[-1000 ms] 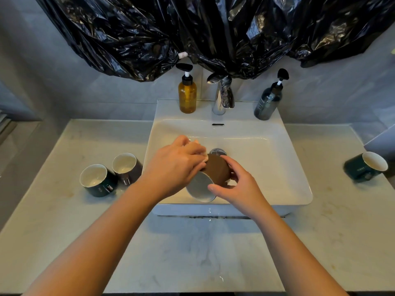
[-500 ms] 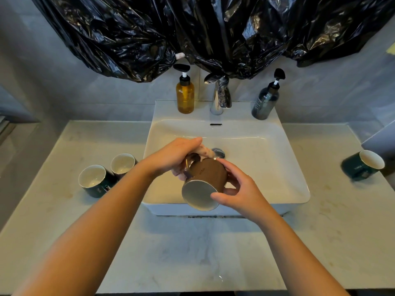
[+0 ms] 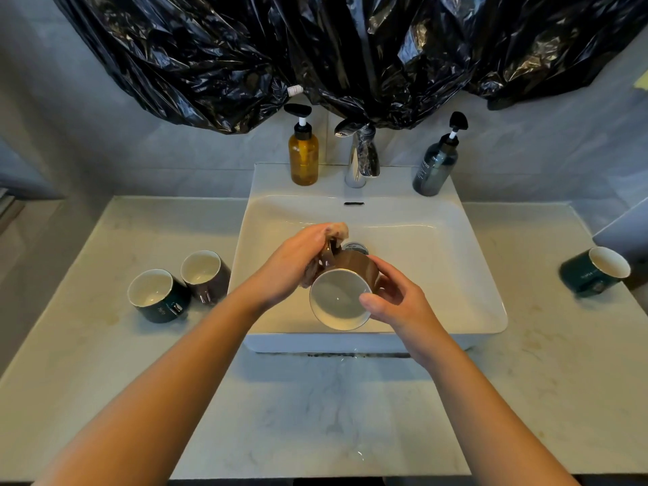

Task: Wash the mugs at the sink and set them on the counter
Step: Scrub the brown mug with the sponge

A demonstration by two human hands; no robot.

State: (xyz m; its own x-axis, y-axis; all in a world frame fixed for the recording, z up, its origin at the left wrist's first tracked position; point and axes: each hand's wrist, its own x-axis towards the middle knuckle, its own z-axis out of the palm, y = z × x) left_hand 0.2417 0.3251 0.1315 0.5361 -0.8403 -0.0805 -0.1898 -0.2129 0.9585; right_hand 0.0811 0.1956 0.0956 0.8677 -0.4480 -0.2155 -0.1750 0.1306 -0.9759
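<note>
The brown mug is held above the white sink, over the near half of the basin. It is tipped so its pale inside faces the near side. The right hand grips it from the right, with the thumb on the near rim and the fingers curled round the far wall. The left hand is bunched round a pale wad, cloth or sponge I cannot tell. The hand presses it against the mug's handle on the left side, and a tuft of it pokes out past the fingertips toward the drain.

On the marble counter, left of the sink, sit two mugs touching each other. One is a dark green mug and just beyond it is a purple mug, both with pale insides showing. Well apart on the right side of the counter sits another green mug, its mouth turned toward the far right.

At the far rim of the sink stand an amber pump bottle on the left, a chrome tap in the middle and a grey pump bottle on the right. Black plastic sheeting hangs over the wall behind them, its lower folds touching the top of the tap.
</note>
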